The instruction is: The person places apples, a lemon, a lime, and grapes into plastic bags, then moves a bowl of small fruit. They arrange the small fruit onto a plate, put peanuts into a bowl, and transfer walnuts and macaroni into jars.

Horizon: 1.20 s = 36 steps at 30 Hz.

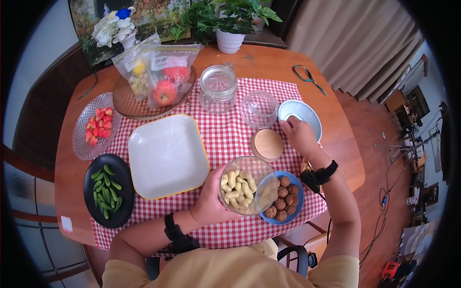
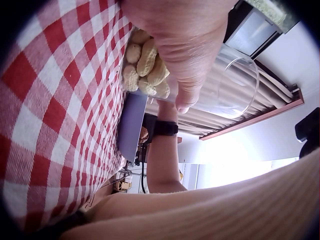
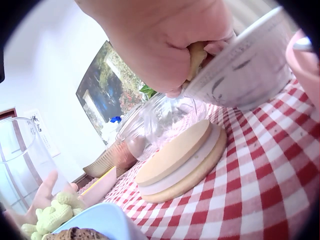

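Through the head camera, at lower centre, I see the left hand gripping a clear, round glass jar of ribbed beige peanuts. I judge it smooth, rigid and breakable, best held round its wall. Right of centre, the right hand pinches a small tan piece beside a pale round bowl; it looks light and brittle, so gentle fingertips suit it.

Your right hand hides most of the tan piece between its fingers. Peanuts in the glass container block part of your left hand. Your right wrist strap covers something near the table's right edge. A pink item is cut off in your right wrist view. You can't read the bags' small print.
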Tool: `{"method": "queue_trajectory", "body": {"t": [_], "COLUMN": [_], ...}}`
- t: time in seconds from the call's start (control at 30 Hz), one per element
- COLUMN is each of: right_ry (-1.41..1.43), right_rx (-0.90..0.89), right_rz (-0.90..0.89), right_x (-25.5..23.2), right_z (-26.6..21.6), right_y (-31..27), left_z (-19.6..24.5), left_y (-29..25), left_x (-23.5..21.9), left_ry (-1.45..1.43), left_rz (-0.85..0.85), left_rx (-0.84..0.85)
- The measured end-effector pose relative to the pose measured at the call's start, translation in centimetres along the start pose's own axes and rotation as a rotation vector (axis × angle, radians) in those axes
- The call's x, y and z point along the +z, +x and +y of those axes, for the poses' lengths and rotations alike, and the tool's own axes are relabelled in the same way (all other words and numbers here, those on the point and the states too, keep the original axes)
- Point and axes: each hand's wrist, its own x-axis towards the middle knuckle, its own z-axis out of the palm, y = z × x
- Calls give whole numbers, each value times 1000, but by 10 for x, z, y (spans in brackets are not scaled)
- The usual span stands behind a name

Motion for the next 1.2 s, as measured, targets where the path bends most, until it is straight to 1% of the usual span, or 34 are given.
{"method": "queue_trajectory", "body": {"t": [0.03, 0.07, 0.13, 0.17, 0.2, 0.27, 0.33, 0.37, 0.43, 0.53, 0.57, 0.67, 0.73, 0.8, 0.87, 0.9, 0.97, 1.0, 1.03, 1.07, 1.1, 1.17, 1.2], "right_ry": [54, 56, 344, 381, 383, 525, 412, 412, 375, 319, 303, 273, 306, 339, 461, 461, 494, 494, 397, 300, 299, 5, 4], "right_rx": [-22, -26, 87, 35, 41, -167, -353, -351, -653, -682, -704, -679, -687, -692, -720, -720, -464, -463, -381, -299, -300, -94, -97], "right_rz": [46, 41, -17, -10, -13, -71, -118, -115, -121, -152, -124, -150, -163, -175, -70, -71, -2, -1, -4, -6, -5, -270, -269], "right_x": [-3, -12, -38, -45, -55, -72, -82, -78, -71, -56, -53, -52, -53, -57, -67, -68, -69, -66, -61, -55, -49, -37, -31], "right_z": [-3, -16, -57, -69, -85, -117, -139, -145, -156, -158, -158, -158, -157, -157, -156, -153, -140, -132, -123, -113, -104, -87, -79], "right_y": [1, 0, -7, -10, -16, -30, -42, -46, -52, -58, -59, -61, -61, -58, -50, -46, -38, -32, -26, -21, -18, -14, -15], "left_z": [4, 2, -3, -3, -3, -4, -4, -4, -4, 4, 6, 10, 11, 7, 0, -4, -3, 4, 7, 4, -4, -10, -11], "left_y": [3, 3, 2, 2, 2, 3, 4, 4, 5, 8, 10, 13, 13, 11, 8, 6, 6, 7, 8, 7, 5, 2, 0], "left_x": [-1, -1, 0, 0, -1, -1, -2, -2, -2, -3, -4, -6, -6, -3, -1, 0, 1, 1, 1, 1, 2, 2, 1], "left_ry": [43, 44, -5, -7, -1, 14, 29, 38, 54, 137, 136, 117, 162, 119, 76, 44, 11, -35, -81, -81, -81, -81, -61], "left_rz": [25, 30, 7, 6, -7, -39, -68, -81, -107, -91, -91, -122, -97, -80, -63, -81, -99, -47, 6, 5, -23, -48, -53], "left_rx": [7, 2, 3, -4, -9, -15, -14, -12, -8, 6, 8, -1, 47, 51, 53, 41, 30, -2, -33, -31, -3, 28, 18]}}
